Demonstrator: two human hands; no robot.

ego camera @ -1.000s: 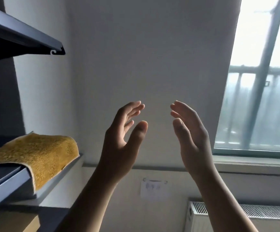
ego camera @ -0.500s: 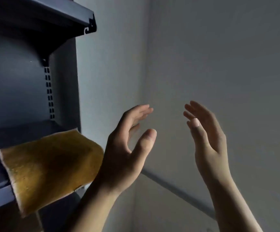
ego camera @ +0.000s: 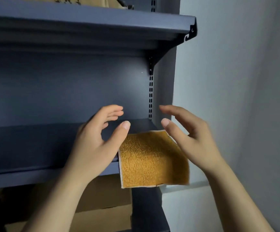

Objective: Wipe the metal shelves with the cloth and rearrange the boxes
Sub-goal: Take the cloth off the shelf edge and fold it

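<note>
A yellow-orange cloth [ego camera: 150,158] lies on the right end of the dark metal middle shelf [ego camera: 35,148] and droops over its front edge. My left hand [ego camera: 94,141] hovers just left of the cloth, palm facing right, fingers relaxed and holding nothing. My right hand [ego camera: 188,136] is raised just right of the cloth, palm facing left, fingers loosely spread and empty. Cardboard boxes [ego camera: 105,208] sit on the level below, partly hidden by my left forearm. More cardboard [ego camera: 65,1] shows on the top shelf [ego camera: 89,25].
The shelf unit's slotted upright [ego camera: 150,96] runs up the back right corner. A pale wall [ego camera: 236,97] stands close to the right of the unit. The back panel [ego camera: 60,87] behind the middle shelf is bare.
The view has swung left from the window and wall onto the shelf unit. Both hands stay raised and empty, and now frame the cloth at the shelf's right end.
</note>
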